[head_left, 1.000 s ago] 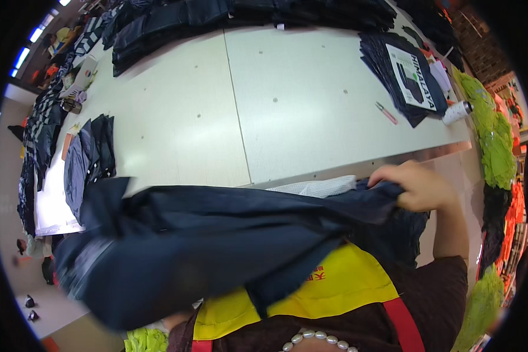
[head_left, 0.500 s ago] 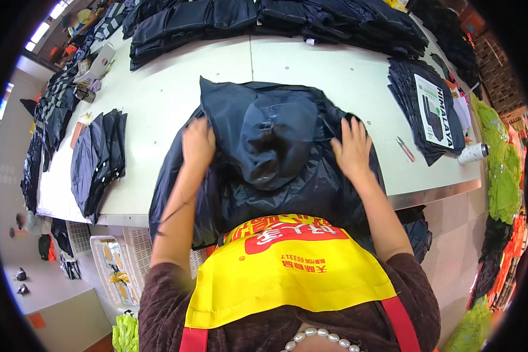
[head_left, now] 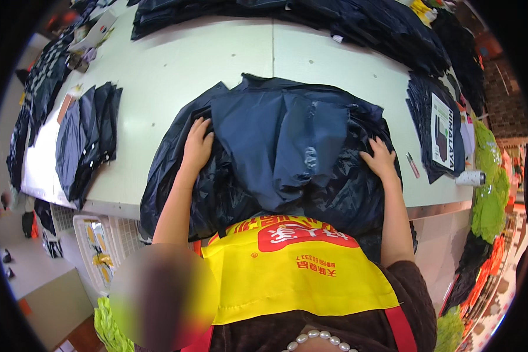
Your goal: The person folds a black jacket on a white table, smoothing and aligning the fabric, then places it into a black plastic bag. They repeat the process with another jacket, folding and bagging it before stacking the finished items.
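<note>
A dark navy jacket [head_left: 328, 135] of thin shiny cloth lies spread over the near edge of the table, its lower part hanging toward my apron. The smoother, matte middle panel carries shiny marks down its right half. On the panel's left side rests my left hand [head_left: 198, 145], fingers stretched out and thumb apart. Across from it, my right hand [head_left: 382, 159] lies on the crinkled cloth at the right side, its fingers spread. Both palms face down and press on the jacket.
Folded dark garments [head_left: 240, 17] line the far side of the white table [head_left: 176, 76]. Dark cut pieces [head_left: 88, 141] lie left. At right are stacked dark pieces [head_left: 419, 111] under a printed sheet, small snips [head_left: 413, 165] and a thread spool [head_left: 470, 178]. A white crate [head_left: 92, 249] stands below.
The jacket's rounded hood-like bulge has been flattened into a smoother panel. My hands have moved slightly farther apart, the right one lower. The whole view has shifted a little.
</note>
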Tool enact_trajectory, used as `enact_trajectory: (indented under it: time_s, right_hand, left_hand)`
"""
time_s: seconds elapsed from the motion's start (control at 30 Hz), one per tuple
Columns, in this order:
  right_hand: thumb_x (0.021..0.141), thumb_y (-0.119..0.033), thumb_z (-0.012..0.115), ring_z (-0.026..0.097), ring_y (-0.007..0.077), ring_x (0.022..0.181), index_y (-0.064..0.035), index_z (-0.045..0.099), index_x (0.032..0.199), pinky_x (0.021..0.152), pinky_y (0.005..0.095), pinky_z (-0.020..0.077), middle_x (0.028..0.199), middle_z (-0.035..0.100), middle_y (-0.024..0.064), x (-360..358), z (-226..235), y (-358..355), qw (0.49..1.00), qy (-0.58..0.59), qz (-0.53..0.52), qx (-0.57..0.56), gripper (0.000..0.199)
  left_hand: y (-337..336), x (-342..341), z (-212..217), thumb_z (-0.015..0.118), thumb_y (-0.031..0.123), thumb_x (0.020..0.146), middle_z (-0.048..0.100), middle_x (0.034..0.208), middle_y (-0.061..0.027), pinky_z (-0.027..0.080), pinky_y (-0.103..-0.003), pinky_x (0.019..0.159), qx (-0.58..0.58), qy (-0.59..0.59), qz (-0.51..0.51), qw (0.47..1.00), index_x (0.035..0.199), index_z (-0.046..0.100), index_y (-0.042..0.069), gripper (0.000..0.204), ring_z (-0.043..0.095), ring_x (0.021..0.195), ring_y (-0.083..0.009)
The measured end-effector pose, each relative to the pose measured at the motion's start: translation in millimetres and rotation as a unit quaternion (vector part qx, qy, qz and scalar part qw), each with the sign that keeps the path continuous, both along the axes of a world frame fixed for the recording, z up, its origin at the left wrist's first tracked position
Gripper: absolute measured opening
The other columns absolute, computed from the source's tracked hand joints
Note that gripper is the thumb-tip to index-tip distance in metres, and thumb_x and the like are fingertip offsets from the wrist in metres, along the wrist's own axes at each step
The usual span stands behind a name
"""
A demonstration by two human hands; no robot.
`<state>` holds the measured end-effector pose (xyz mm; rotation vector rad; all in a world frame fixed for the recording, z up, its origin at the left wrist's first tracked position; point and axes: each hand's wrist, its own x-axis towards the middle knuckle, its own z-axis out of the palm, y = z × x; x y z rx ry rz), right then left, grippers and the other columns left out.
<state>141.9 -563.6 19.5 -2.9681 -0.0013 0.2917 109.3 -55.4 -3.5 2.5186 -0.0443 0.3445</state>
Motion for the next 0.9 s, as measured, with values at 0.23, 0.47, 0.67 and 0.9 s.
enact_trajectory:
  time_s: [0.23,0.47,0.67,0.9]
  right_hand:
    - [0.073,-0.019,0.071,0.059,0.0306,0.095,-0.0058,0.058,0.115,0.086,0.036,0.047,0.104,0.06,0.0157,-42,134,157,0.873,-0.193,0.336,0.296,0.046]
    - [0.077,-0.011,0.066,0.059,0.0315,0.078,-0.0043,0.06,0.085,0.067,0.037,0.0473,0.081,0.059,0.0129,-30,64,184,0.875,-0.034,0.382,0.296,0.012]
    - [0.076,-0.007,0.063,0.061,0.0294,0.077,-0.0037,0.061,0.088,0.066,0.0361,0.0475,0.084,0.061,0.0142,-29,59,191,0.82,0.026,0.424,0.385,0.013]
    - [0.087,-0.019,0.048,0.054,0.0269,0.111,-0.0092,0.065,0.106,0.1,0.051,0.0311,0.109,0.063,0.0122,-11,24,151,0.836,0.215,0.505,0.019,0.027]
  left_hand:
    - [-84,-114,81,0.062,0.023,0.086,0.061,0.095,-0.0135,0.052,-0.028,0.075,-0.422,0.508,0.102,0.744,0.115,0.053,0.0,0.038,0.062,0.086,-0.0183]
    - [-148,-107,30,0.07,0.025,0.081,0.059,0.115,-0.015,0.048,-0.035,0.09,-0.579,0.385,0.069,0.715,0.121,0.049,-0.004,0.054,0.06,0.102,-0.0243]
    - [-178,-106,117,0.05,0.017,0.092,0.062,0.114,-0.0127,0.049,-0.041,0.09,-0.799,0.381,0.136,0.445,0.115,0.05,-0.002,0.03,0.061,0.101,-0.0268]
    - [-130,-103,128,0.048,0.032,0.093,0.065,0.101,-0.0158,0.047,-0.047,0.089,-0.773,0.28,0.163,0.546,0.102,0.059,0.004,0.032,0.061,0.098,-0.0303]
